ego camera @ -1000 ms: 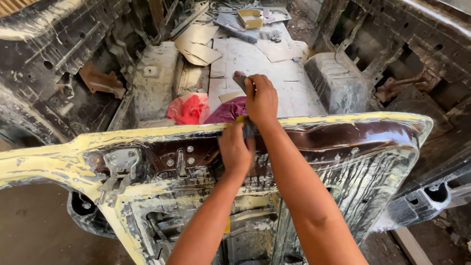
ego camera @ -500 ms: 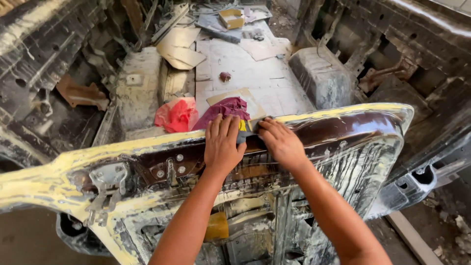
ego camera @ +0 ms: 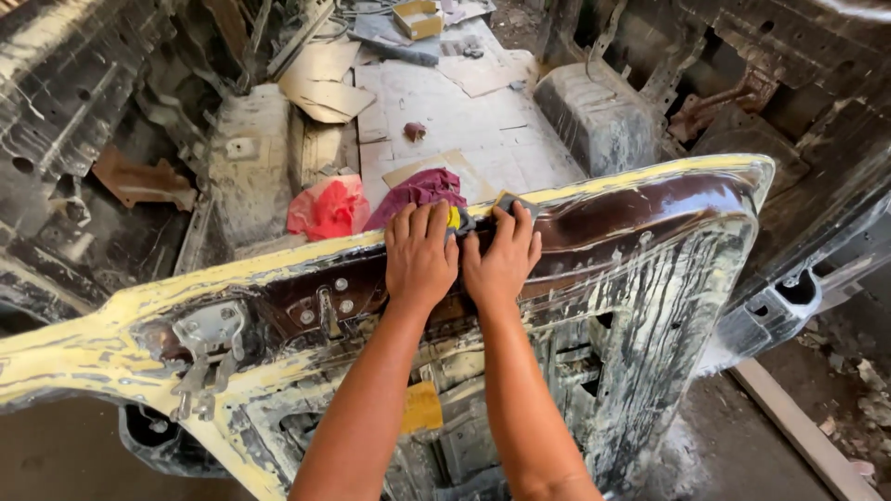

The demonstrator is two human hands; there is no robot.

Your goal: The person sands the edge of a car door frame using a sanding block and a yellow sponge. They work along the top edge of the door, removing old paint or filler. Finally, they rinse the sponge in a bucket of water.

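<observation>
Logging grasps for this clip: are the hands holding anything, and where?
Both hands, left hand and right hand, press a grey-yellow sanding pad flat against the car door panel, fingers over it.

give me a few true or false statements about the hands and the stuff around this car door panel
1. Both hands, the left hand and the right hand, press side by side on the upper edge of the door panel. True.
2. A yellow and grey sanding pad shows between the hands. True.
3. The red cloth lies on top of the right hand. False: it lies beyond the panel, left of the hands.
4. The maroon cloth lies just behind the panel's edge. True.
5. The small cardboard box sits beside the hands. False: it lies far off, at the top of the view.
</observation>
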